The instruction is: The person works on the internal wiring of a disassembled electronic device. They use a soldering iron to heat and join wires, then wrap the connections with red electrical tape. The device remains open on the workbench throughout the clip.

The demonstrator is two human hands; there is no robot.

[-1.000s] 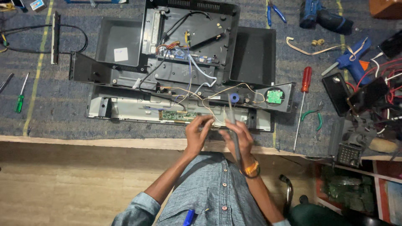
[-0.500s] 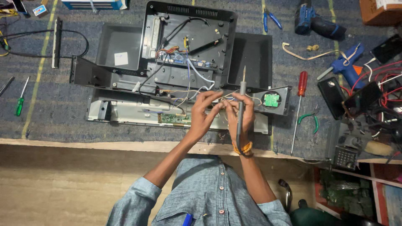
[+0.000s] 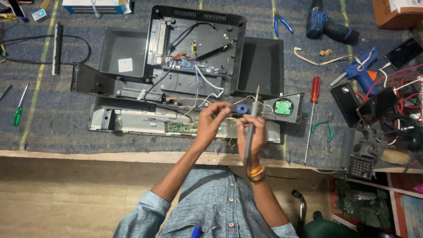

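left hand [image 3: 210,124]: raised over the near edge of the work, fingers pinched together on thin pale wires [image 3: 229,120] beside a small blue ring-shaped part [image 3: 241,109]; the wires are held taut, likely so the ends stay put for the tool.
right hand [image 3: 252,132]: closed around a slim grey pen-like tool [image 3: 251,128], probably a soldering iron; the tool is held upright with its tip pointing to 12 o'clock, just past the blue ring; its cord runs back toward the body.
hands, relation: close together, nearly touching, at 6 o'clock of the opened unit; contact of tip and wire cannot be told.
work piece: an opened black plastic monitor back shell [image 3: 198,48] lies flat, inside up, with a small board and bundled coloured wires [image 3: 178,61] exposed; a long silver metal frame [image 3: 132,121] sits at its 6 o'clock, laid along the table edge within reach.
speaker module: a round green speaker in a black housing [image 3: 283,107] lies at 3 o'clock of the hands, joined by thin wires.
table: blue-grey woven mat over a wooden bench [image 3: 57,128].
tools at 3 o'clock: a red-handled screwdriver [image 3: 313,99], green-handled pliers [image 3: 324,128], a blue glue gun [image 3: 359,70], parked on the right side.
tools at 12–1 o'clock: blue-handled pliers [image 3: 280,23], a blue cordless drill [image 3: 324,24].
tools at 9 o'clock: a green-handled screwdriver [image 3: 18,112], well apart from the hands.
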